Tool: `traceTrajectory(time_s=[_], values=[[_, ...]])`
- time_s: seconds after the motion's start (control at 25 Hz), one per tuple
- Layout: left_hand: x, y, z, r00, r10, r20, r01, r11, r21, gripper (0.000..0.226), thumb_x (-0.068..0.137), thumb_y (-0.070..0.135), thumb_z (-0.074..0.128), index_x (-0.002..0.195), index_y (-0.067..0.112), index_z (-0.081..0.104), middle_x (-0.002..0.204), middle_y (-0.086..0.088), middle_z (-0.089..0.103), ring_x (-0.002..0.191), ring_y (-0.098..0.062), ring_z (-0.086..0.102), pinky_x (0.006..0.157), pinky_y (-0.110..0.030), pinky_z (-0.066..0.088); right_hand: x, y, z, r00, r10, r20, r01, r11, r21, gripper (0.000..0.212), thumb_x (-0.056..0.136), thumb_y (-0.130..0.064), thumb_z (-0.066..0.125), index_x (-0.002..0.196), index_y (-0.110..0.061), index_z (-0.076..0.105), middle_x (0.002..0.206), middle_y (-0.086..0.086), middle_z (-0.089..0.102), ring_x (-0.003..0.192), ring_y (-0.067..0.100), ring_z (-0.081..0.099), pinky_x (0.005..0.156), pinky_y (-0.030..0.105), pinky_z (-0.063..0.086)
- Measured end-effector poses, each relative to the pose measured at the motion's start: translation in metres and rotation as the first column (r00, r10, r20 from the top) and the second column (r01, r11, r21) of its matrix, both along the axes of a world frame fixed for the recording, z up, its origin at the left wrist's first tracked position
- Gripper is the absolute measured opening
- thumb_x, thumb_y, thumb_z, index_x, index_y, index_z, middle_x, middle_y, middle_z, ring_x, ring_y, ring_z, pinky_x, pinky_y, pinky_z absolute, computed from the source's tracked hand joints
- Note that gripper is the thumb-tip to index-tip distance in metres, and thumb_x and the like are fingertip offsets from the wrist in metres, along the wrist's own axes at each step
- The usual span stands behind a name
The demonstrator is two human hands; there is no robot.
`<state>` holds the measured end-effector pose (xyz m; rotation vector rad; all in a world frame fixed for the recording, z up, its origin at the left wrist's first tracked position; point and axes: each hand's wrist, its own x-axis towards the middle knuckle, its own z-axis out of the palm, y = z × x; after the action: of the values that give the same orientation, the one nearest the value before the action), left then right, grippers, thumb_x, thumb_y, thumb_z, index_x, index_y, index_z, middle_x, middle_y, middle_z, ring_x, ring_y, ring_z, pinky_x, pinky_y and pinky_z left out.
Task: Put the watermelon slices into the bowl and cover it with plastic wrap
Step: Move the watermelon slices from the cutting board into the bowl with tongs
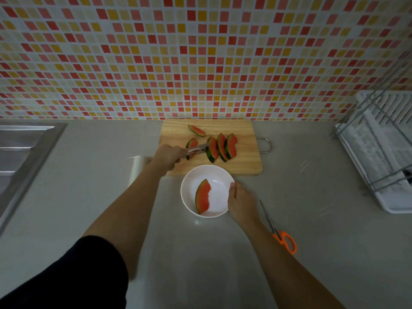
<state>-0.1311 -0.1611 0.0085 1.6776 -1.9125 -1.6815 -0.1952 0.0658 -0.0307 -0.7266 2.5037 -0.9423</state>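
L hand [168,156] fingers curled round tongs [194,150], tips at slices [220,147] on board [245,161]. R hand [239,199] fingers grip bowl [186,182] rim; one slice [202,197] lies inside.

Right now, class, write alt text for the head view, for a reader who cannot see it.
The left hand holds tongs at watermelon slices on a wooden board, while the right hand holds the rim of a white bowl with one slice inside. Orange scissors lie to the right.

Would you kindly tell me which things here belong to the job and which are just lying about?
Job: watermelon slices, cutting board, tongs in left hand, bowl held by right hand, plastic wrap roll.
Lying about: scissors, dish rack, sink.
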Motion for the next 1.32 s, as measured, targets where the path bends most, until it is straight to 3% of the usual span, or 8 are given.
traceTrajectory(time_s=[0.12,0.24,0.56,0.72,0.88,1.0,1.12,1.32], values=[[0.001,-0.004,-0.007,0.99,0.06,-0.127,-0.043,0.99,0.138,0.02,0.086,0.022,0.062,0.078,0.005,0.069,0.056,-0.004,0.042,0.031,-0.008,0.025,0.031,-0.011,0.018,-0.001,0.0,0.0,1.0,0.0,0.01,0.0,1.0,-0.007,0.042,0.101,-0.029,0.025,0.107,-0.003,0.058,0.104,0.016,0.066,0.094,0.028,0.061,0.072,0.03,0.046],[-0.001,-0.004,-0.008,0.988,0.051,-0.148,-0.027,0.988,0.154,0.022,0.087,0.023,0.063,0.076,0.006,0.069,0.056,-0.004,0.041,0.028,-0.007,0.024,0.032,-0.011,0.016,-0.001,-0.001,0.0,1.0,0.006,0.008,-0.006,1.0,0.0,0.043,0.101,-0.03,0.025,0.108,-0.004,0.058,0.104,0.015,0.066,0.093,0.026,0.061,0.071,0.028,0.045],[-0.014,0.007,-0.001,0.988,-0.136,0.072,0.149,0.959,-0.242,0.032,0.08,0.034,0.069,0.06,0.01,0.062,0.057,0.0,0.051,0.051,-0.014,0.042,0.047,-0.024,0.034,-0.001,-0.002,-0.003,1.0,-0.001,0.012,0.001,1.0,0.009,0.043,0.101,-0.031,0.026,0.107,-0.006,0.06,0.103,0.013,0.067,0.091,0.024,0.061,0.067,0.025,0.044],[-0.015,0.013,0.006,0.996,-0.089,0.005,0.088,0.97,-0.228,0.029,0.081,0.025,0.069,0.059,0.009,0.06,0.056,-0.001,0.049,0.05,-0.015,0.039,0.048,-0.025,0.032,-0.001,-0.002,-0.006,1.0,-0.004,0.014,0.005,1.0,-0.006,0.043,0.1,-0.031,0.026,0.104,-0.005,0.06,0.099,0.014,0.067,0.088,0.025,0.061,0.066,0.027,0.044],[0.02,0.022,0.031,1.0,-0.001,-0.013,-0.003,0.944,-0.33,0.023,0.082,0.023,0.069,0.062,0.015,0.066,0.058,0.0,0.052,0.05,-0.016,0.043,0.05,-0.024,0.036,-0.001,-0.001,-0.006,0.998,-0.032,0.054,0.036,0.998,-0.058,0.045,0.1,-0.032,0.026,0.102,-0.004,0.061,0.097,0.015,0.067,0.09,0.029,0.061,0.072,0.033,0.047],[0.07,0.044,0.044,0.997,0.006,-0.082,-0.029,0.958,-0.287,0.021,0.08,0.025,0.07,0.061,0.017,0.071,0.054,-0.001,0.055,0.04,-0.011,0.042,0.039,-0.016,0.033,0.0,0.001,-0.006,0.992,-0.068,0.108,0.077,0.994,-0.083,0.049,0.1,-0.034,0.025,0.09,-0.003,0.063,0.088,0.014,0.066,0.086,0.03,0.061,0.068,0.031,0.043],[0.096,0.084,0.039,0.993,-0.102,0.059,0.116,0.946,-0.303,0.022,0.08,0.023,0.069,0.066,0.008,0.076,0.056,-0.005,0.056,0.037,-0.006,0.042,0.036,-0.015,0.032,-0.001,0.0,-0.005,0.992,-0.074,0.101,0.082,0.994,-0.076,0.051,0.1,-0.033,0.025,0.085,-0.001,0.063,0.088,0.018,0.067,0.087,0.034,0.061,0.068,0.029,0.039],[0.076,0.124,0.024,0.894,-0.265,0.362,0.414,0.799,-0.437,0.03,0.089,0.024,0.058,0.08,0.0,0.073,0.064,-0.004,0.057,0.058,-0.017,0.052,0.043,-0.015,0.031,-0.001,-0.002,-0.004,0.999,-0.048,0.012,0.049,0.997,-0.063,0.049,0.101,-0.029,0.025,0.088,0.0,0.062,0.093,0.021,0.067,0.085,0.032,0.059,0.068,0.027,0.034]])
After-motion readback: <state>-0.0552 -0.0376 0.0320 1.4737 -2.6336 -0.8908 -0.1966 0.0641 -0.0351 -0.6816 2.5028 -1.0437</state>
